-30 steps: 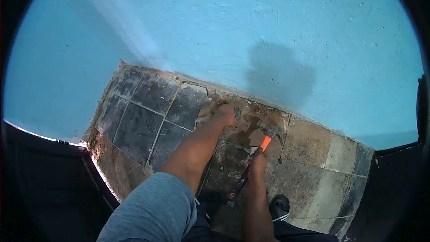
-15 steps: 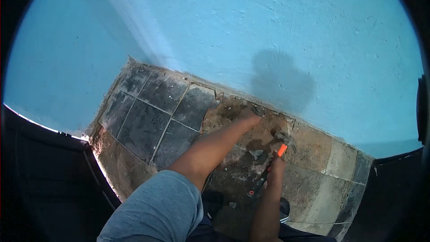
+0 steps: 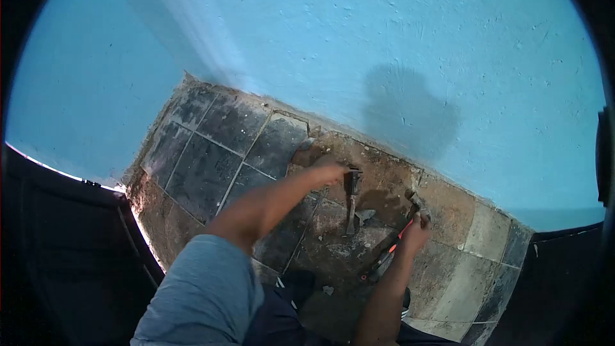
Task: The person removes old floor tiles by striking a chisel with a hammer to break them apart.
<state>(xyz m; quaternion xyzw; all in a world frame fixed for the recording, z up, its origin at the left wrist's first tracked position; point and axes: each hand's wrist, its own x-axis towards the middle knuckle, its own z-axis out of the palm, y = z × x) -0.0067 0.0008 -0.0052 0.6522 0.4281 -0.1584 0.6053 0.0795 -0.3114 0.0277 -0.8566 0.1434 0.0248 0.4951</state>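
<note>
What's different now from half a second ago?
The right hand has slid up the hammer toward its head: orange showed above the hand, now it shows below. The left hand has moved left, and the chisel beside it now shows its length, pointing toward the person; whether it is still held, I can't tell. The tiles stayed put.

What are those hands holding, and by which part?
The right hand grips the hammer by its handle, just below the head. The left hand is at the dark upper end of a chisel-like tool, apparently holding it there.
</note>
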